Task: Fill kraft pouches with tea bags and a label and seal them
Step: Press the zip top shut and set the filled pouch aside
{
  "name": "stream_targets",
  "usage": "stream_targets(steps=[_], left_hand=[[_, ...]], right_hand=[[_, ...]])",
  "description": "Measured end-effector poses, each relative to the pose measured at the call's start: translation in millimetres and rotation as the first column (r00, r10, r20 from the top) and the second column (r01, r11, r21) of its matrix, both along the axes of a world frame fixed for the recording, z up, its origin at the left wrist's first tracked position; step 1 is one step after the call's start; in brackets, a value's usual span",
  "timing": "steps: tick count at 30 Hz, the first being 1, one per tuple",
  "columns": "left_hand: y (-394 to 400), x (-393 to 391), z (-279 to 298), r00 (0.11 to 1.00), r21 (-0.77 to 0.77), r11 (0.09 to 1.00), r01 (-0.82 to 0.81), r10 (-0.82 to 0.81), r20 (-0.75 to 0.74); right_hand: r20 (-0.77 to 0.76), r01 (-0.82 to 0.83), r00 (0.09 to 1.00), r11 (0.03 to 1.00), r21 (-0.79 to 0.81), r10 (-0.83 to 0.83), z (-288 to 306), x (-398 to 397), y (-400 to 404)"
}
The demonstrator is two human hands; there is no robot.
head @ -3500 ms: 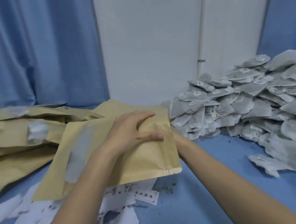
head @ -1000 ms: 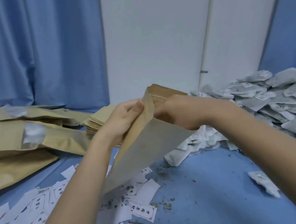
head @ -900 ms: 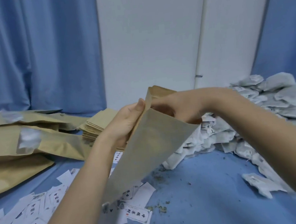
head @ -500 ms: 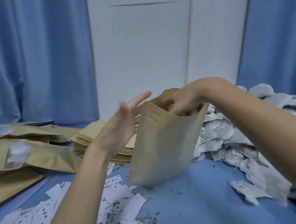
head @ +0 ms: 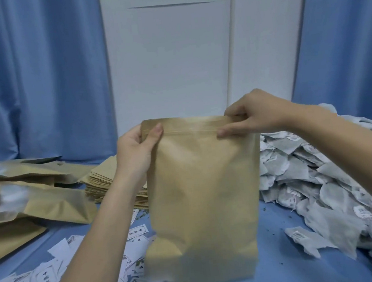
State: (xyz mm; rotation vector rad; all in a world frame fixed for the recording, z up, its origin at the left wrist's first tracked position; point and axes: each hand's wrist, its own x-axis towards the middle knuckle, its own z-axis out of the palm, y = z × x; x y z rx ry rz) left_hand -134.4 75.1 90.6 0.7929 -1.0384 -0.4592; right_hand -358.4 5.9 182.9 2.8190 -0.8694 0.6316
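One kraft pouch [head: 202, 198] stands upright on the blue worktop [head: 283, 266]. Two hands hold its top edge: the left hand [head: 139, 150] and the right hand [head: 250, 114]. To the left lie at least three filled pouches [head: 37, 202]. Behind sits one stack of flat empty pouches [head: 113, 180], too many to count. On the right is one heap of tea bags [head: 322, 184], dozens at least. Paper labels [head: 56, 269] lie scattered in front, well over twenty.
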Motion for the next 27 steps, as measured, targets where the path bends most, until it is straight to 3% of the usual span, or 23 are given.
stream_targets(steps=[5, 10, 14, 19, 25, 27], left_hand=[[-8.9, -9.9, -7.1, 0.998, 0.032, 0.999, 0.021, -0.019, -0.056], [-14.5, -28.0, -21.9, 1.000, 0.039, 0.999, 0.004, -0.003, -0.018], [-13.7, -39.1, -29.0, 0.998, 0.046, 0.998, -0.036, 0.034, 0.054], [-12.6, -32.4, -30.3, 0.997, 0.102, 0.992, -0.072, 0.074, -0.017], [-17.5, -41.2, -32.8, 0.914, 0.052, 0.918, -0.393, 0.384, 0.130], [-16.6, -45.8, -34.3, 0.894, 0.008, 0.901, -0.433, 0.428, 0.135]], right_hand=[[0.046, 0.040, 0.998, 0.998, -0.045, -0.038, -1.9, 0.0, -8.3], [0.120, -0.081, 0.990, 0.994, 0.075, 0.072, -13.7, 19.9, -1.8], [-0.017, -0.023, 1.000, 0.991, 0.135, 0.026, -13.0, 38.0, -1.1], [-0.119, -0.057, 0.991, 0.998, -0.006, 0.056, -16.6, 43.0, -0.8], [-0.131, -0.045, 0.990, 0.999, -0.017, 0.042, -16.7, 52.8, 5.4], [-0.143, -0.028, 0.989, 0.999, -0.020, 0.025, -13.4, 55.2, 6.4]])
